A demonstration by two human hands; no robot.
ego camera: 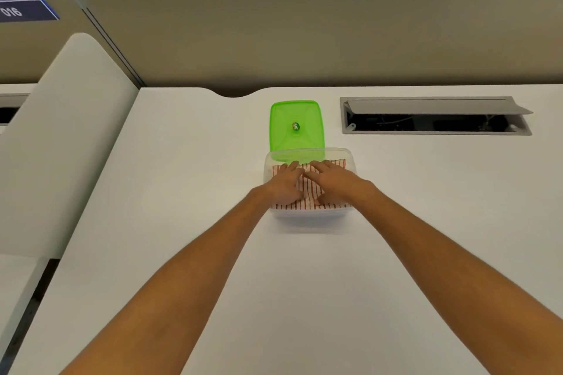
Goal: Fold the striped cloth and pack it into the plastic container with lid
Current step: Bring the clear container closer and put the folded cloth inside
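— White desk [182, 222] runs wide and bare on your left, up to its rounded left edge. Where are your hands?

— Your left hand [285, 186] and right hand [335, 183] lie flat, fingers straight, pressing the striped cloth [307, 192] inside the clear container [350, 161].

— And beyond?

— Green lid [297, 128] lies just past the container's far rim; the open cable hatch [435, 116] sits far right, well apart.

view: one wide-angle camera on my head | aim: forward and down over the desk [189, 222] | reach: my forearms run up from the bottom edge to frame centre | far: partition wall [304, 39] across the upper frame | shared: single view only
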